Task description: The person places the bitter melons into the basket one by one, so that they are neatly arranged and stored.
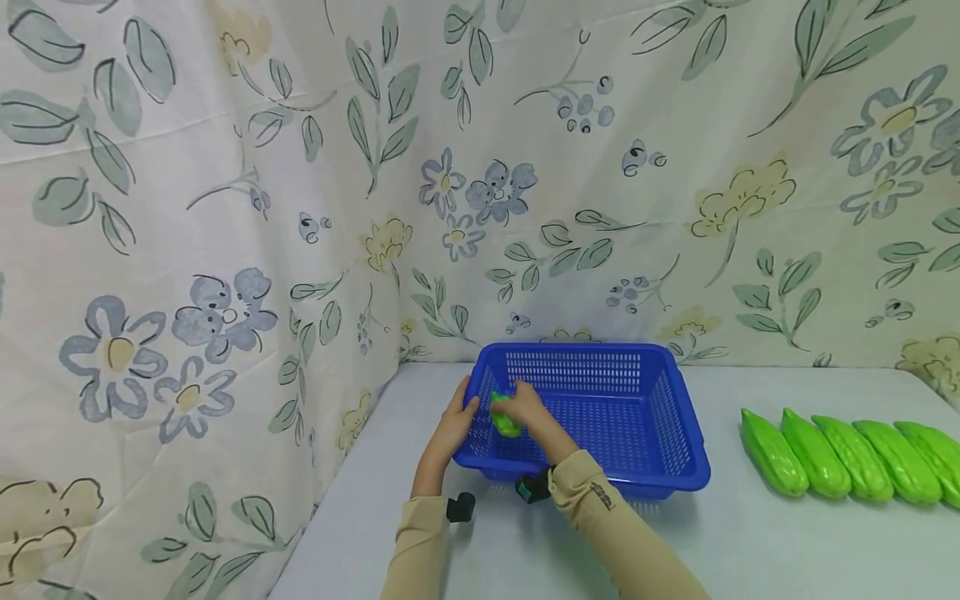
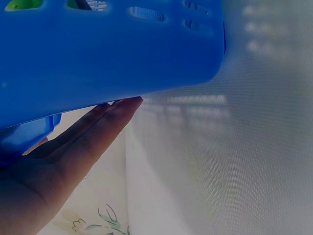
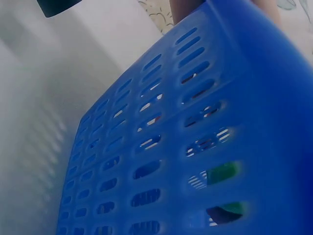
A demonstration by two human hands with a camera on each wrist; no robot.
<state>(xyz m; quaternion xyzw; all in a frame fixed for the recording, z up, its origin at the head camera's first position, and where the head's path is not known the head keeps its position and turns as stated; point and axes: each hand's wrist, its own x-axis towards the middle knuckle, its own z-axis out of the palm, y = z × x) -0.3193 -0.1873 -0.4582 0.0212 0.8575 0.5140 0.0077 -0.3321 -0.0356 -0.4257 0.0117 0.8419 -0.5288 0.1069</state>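
A blue plastic basket (image 1: 678, 417) with slotted walls stands on the table. My left hand (image 1: 452, 427) holds its left side, thumb at the rim and fingers along the outer wall; those fingers (image 2: 105, 125) lie straight under the blue surface in the left wrist view. Inside the basket's left end, my right hand (image 1: 529, 407) grips a glossy green bitter melon (image 1: 507, 427), partly covered by the fingers. The right wrist view shows mostly the basket's slotted wall (image 3: 122, 166), with bits of green (image 3: 222, 172) behind the slots.
Several more green bitter melons (image 1: 813, 462) lie side by side on the white table (image 1: 720, 550), right of the basket. A floral cloth (image 1: 585, 192) hangs behind and to the left. Each wrist carries a small dark camera mount (image 1: 460, 507).
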